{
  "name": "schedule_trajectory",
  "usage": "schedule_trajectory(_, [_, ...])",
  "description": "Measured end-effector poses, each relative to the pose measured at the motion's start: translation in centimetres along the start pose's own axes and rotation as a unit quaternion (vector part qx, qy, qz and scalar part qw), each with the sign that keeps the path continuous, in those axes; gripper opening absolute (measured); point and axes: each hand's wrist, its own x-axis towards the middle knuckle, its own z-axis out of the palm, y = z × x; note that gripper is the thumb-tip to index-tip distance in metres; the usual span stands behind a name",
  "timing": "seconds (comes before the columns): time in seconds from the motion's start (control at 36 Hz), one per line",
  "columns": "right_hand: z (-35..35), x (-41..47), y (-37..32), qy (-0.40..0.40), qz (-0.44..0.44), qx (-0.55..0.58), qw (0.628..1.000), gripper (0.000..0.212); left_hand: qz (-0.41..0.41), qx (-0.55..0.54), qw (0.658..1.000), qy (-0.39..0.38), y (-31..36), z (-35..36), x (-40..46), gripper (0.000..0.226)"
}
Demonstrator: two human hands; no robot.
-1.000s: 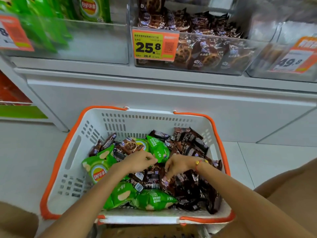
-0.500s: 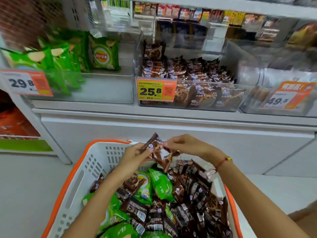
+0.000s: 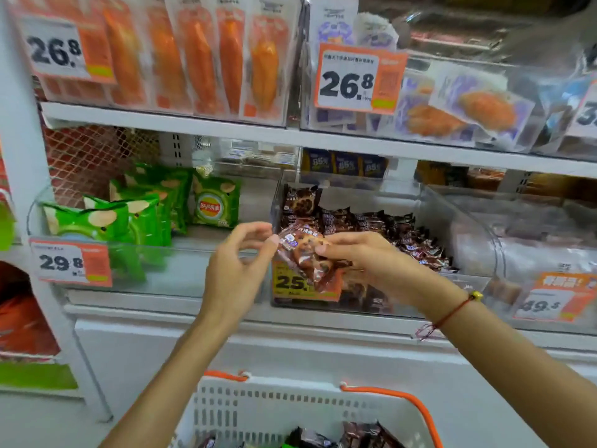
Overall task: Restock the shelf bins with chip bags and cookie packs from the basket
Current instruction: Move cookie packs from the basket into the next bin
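Observation:
My right hand (image 3: 365, 257) grips a small bunch of brown cookie packs (image 3: 303, 253), held up in front of the clear cookie bin (image 3: 403, 299), right over its 25.8 price tag. My left hand (image 3: 235, 273) is just left of the packs, fingers loosely spread, thumb tip at their left edge. More brown cookie packs (image 3: 371, 221) fill that bin. Green chip bags (image 3: 135, 215) stand in the clear bin (image 3: 181, 273) to the left. The white basket with orange rim (image 3: 290, 405) is below my arms, with a few brown packs (image 3: 365, 434) showing at the frame's bottom.
A shelf above holds orange snack packs (image 3: 193, 59) and purple-and-white packs (image 3: 452, 105). To the right is another clear bin (image 3: 517, 253) with a 49.8 tag. A white shelf upright (image 3: 19, 156) stands at the left. The white cabinet front (image 3: 290, 344) is behind the basket.
Both hands rose out of the basket with cookie packs and now sit in front of the cookie bin. My view tilted up, and the left hand's fingers have loosened from the packs.

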Motion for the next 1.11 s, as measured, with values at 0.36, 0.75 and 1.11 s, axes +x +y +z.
schedule_trajectory(0.36, [-3.8, 8.9, -3.7, 0.118, 0.021, -0.127, 0.985, 0.029, -0.017, 0.130, 0.990, -0.043, -1.6, 0.9, 6.5, 0.022])
schedule_trajectory(0.75, [-3.5, 19.4, 0.2, 0.136, -0.172, -0.405, 0.887, 0.034, 0.001, 0.070, 0.996, -0.062, -3.2, 0.4, 6.9, 0.021])
schedule_trajectory(1.11, [-3.4, 19.5, -1.3, 0.172, -0.238, -0.537, 0.791, 0.028, -0.003, 0.084, 0.994, -0.063, -2.9, 0.4, 6.6, 0.025])
